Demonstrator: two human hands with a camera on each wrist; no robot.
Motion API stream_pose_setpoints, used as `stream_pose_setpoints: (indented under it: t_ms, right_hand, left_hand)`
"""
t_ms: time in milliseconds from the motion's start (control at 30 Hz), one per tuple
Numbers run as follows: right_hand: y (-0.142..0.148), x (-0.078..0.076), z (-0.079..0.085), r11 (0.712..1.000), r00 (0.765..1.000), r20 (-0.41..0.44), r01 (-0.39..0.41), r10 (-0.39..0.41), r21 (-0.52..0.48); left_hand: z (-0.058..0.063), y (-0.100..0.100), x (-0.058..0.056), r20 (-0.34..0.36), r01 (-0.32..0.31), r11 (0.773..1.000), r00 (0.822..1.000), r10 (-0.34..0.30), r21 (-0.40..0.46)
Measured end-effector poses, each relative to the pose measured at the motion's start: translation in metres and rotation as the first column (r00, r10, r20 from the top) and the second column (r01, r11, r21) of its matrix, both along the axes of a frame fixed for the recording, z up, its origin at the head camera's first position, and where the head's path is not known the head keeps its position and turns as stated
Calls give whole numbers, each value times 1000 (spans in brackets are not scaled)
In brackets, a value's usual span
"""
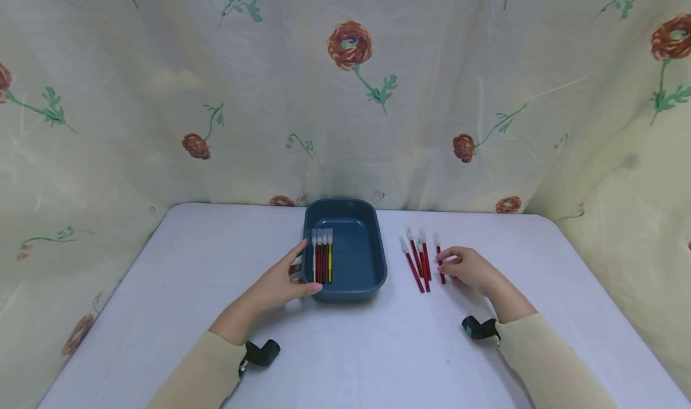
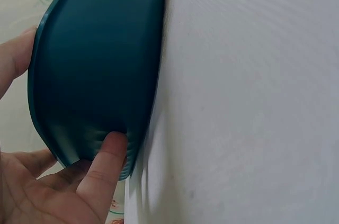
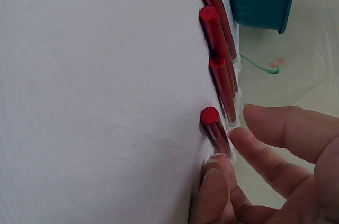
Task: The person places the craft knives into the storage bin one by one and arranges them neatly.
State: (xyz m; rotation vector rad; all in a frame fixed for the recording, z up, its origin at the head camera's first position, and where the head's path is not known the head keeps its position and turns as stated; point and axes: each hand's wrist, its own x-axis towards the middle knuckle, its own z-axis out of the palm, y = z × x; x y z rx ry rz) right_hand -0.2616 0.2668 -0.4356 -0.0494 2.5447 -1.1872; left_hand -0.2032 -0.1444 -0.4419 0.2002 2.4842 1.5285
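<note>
My left hand (image 1: 281, 284) holds the left side of a dark blue tray (image 1: 356, 289), its thumb over the near corner. In the left wrist view, fingers of this hand press the tray's outer wall (image 2: 100, 60). Several slim capped pen-like tools (image 1: 324, 265), white, red and yellow, lie side by side in the tray's left part. My right hand (image 1: 468, 268) is over the rightmost red pen-like tool (image 3: 211, 121), with fingertips on or beside it. Thumb and fingers look apart in the right wrist view. The cap end is partly hidden there.
To the left of my right hand lie several more red pen-like tools (image 1: 412, 271) with whitish caps, some crossing. A white cloth covers the table (image 1: 378, 355). Behind it hangs a flowered curtain (image 1: 410, 127). Each wrist wears a small black device (image 1: 261, 354).
</note>
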Motion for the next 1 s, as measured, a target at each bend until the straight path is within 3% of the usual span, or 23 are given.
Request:
stream_pose_setpoints:
  t_ms: [333,733,1000]
  right_hand:
    - [0,0,-2,999,999,-44,-6,8,49]
    - [-4,1,-2,968,995,-99,13,13,253]
    - [-4,2,0,976,998,-69,26,-12,218]
  left_hand:
    - [-2,1,0,2,-7,1000,1000,7,-1]
    - [-6,1,1,12,1,999,1000,-2,37]
    - [-5,-1,-1,33,-8,1000,999,7,22]
